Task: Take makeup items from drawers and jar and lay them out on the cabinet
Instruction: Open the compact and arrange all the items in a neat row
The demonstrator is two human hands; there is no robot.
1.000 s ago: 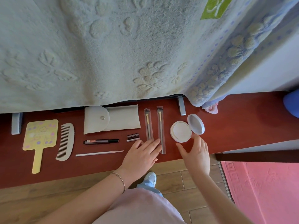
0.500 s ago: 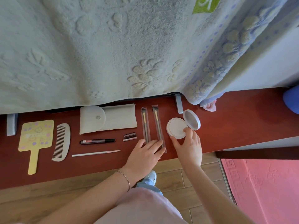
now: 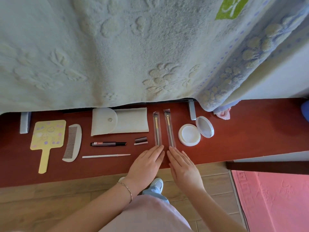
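Now both hands square up the two sleeved makeup brushes (image 3: 163,128).

The right hand (image 3: 181,165) has left the open white round compact (image 3: 195,132); it and the left hand (image 3: 147,164) lie flat, empty, fingertips at the brush ends on the red-brown cabinet top (image 3: 250,131), so the layout looks nearly finished.

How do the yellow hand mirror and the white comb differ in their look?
The hand mirror is yellow with pastel drawings; the comb is plain white. The mirror has a squarish head on a straight handle; the comb is one curved piece with dark gaps between its teeth. The mirror reaches nearer the cabinet's front edge than the comb. Both lie flat, side by side, lengthwise front to back.
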